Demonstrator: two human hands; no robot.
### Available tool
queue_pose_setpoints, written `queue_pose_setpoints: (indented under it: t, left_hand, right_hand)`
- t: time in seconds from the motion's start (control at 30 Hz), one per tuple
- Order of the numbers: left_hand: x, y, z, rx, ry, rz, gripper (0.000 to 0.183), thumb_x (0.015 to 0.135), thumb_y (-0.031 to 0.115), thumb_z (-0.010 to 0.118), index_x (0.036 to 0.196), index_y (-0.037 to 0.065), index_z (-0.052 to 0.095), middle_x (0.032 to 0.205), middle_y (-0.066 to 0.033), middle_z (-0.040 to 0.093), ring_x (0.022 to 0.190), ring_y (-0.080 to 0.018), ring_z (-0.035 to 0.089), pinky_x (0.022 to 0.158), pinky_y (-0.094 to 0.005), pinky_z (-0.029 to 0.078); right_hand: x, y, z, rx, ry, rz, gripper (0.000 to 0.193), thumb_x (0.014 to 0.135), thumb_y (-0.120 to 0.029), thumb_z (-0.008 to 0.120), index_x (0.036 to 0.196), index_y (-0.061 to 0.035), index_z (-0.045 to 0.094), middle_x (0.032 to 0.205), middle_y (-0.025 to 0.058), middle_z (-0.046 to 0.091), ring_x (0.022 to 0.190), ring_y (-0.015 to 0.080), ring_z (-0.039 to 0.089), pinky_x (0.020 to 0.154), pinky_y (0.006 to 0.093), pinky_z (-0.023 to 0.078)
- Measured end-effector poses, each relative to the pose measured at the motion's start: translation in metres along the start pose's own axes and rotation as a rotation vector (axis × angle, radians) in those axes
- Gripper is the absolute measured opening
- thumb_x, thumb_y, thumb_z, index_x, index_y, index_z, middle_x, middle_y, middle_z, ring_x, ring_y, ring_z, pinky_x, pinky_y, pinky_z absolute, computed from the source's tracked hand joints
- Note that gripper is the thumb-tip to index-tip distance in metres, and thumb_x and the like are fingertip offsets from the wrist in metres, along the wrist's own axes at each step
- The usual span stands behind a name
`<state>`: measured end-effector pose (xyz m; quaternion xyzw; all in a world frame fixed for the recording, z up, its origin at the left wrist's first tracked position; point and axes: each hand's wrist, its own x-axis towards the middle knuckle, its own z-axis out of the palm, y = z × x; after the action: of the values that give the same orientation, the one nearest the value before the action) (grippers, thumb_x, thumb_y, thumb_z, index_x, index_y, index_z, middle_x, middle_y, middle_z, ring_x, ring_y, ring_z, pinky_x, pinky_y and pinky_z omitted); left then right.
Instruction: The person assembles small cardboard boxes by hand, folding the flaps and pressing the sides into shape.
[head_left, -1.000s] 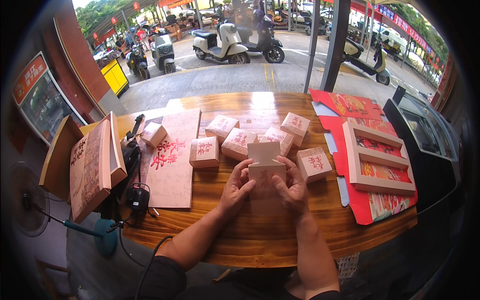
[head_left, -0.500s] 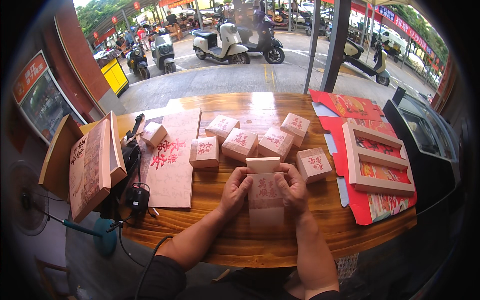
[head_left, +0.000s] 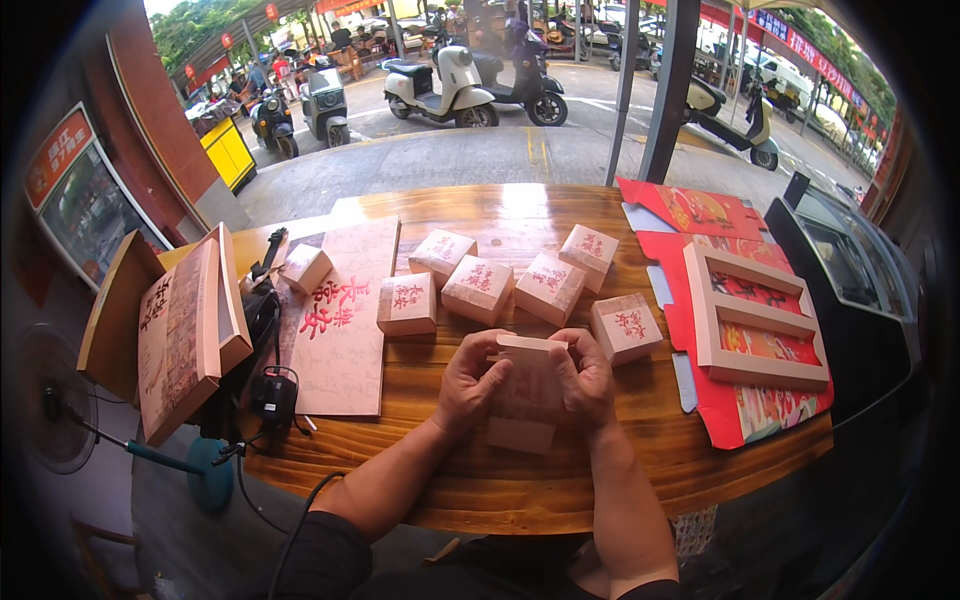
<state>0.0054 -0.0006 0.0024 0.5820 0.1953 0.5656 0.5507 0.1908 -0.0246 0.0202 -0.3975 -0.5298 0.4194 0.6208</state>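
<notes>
held carton: pale pink flat blank (head_left: pixel 527 395), near centre of desk
small boxes: six pink cubes (head_left: pixel 478 289), far centre
tray: red-and-cream (head_left: pixel 752 318), right
large box: pink (head_left: pixel 180 328), left

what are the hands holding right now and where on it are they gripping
Both hands, left hand and right hand, hold one pale pink flat carton blank, gripping its upper part by the left and right edges.

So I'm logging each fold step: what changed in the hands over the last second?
Both hands, left hand and right hand, kept hold of the pink box blank throughout. It came down from raised above the table toward the person, and its top flap is now folded over. The six small boxes and the red tray stayed put.
</notes>
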Motion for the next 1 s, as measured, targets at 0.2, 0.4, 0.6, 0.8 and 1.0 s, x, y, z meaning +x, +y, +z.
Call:
queue_pose_setpoints:
  t: [0.2,0.4,0.6,0.8,1.0]
  left_hand:
    - [-0.002,0.001,-0.001,-0.042,-0.029,-0.017,0.045,0.099,0.006,0.059,0.139,0.008,0.039,0.132,-0.0124,0.055,0.114,-0.0183,0.057,0.102,-0.0345,0.046]
    - [-0.001,0.007,0.003,-0.009,-0.032,-0.019,0.049,0.101,0.007,0.056,0.146,0.008,0.036,0.133,-0.012,0.054,0.117,-0.0181,0.056,0.103,-0.0332,0.045]
    - [-0.002,0.005,0.003,-0.032,-0.013,-0.057,0.046,0.103,0.009,0.055,0.146,0.007,0.04,0.138,-0.0109,0.053,0.12,-0.0167,0.055,0.104,-0.0311,0.044]
    - [-0.003,0.004,0.0,0.012,0.01,-0.071,0.041,0.103,0.011,0.054,0.143,0.005,0.046,0.139,-0.0112,0.054,0.121,-0.0162,0.054,0.104,-0.0301,0.043]
    - [-0.001,0.004,-0.001,0.024,0.019,-0.065,0.036,0.104,0.014,0.054,0.138,0.004,0.051,0.136,-0.0098,0.056,0.119,-0.0151,0.055,0.102,-0.0294,0.043]
  right_hand:
    - [-0.001,0.002,0.0,0.012,0.003,-0.048,0.013,0.098,-0.018,0.065,0.103,-0.0068,0.061,0.1,-0.0011,0.061,0.083,0.006,0.055,0.073,0.0221,0.047]
    - [0.0,-0.006,0.006,0.053,-0.005,-0.12,0.009,0.097,-0.008,0.062,0.105,-0.0052,0.064,0.112,0.0045,0.062,0.098,0.0109,0.057,0.082,0.0248,0.047]
    - [0.003,-0.01,0.006,-0.008,-0.025,-0.194,0.009,0.095,-0.005,0.062,0.102,-0.0038,0.067,0.114,0.0091,0.063,0.107,0.018,0.059,0.09,0.0294,0.048]
    - [0.002,-0.003,0.003,-0.02,-0.064,-0.142,0.007,0.093,-0.008,0.067,0.099,-0.0038,0.067,0.113,0.0097,0.063,0.106,0.0186,0.06,0.091,0.0307,0.048]
    - [0.001,-0.003,0.002,-0.055,-0.096,-0.174,0.013,0.087,-0.006,0.073,0.098,-0.0034,0.067,0.112,0.0109,0.063,0.106,0.0198,0.06,0.091,0.0311,0.049]
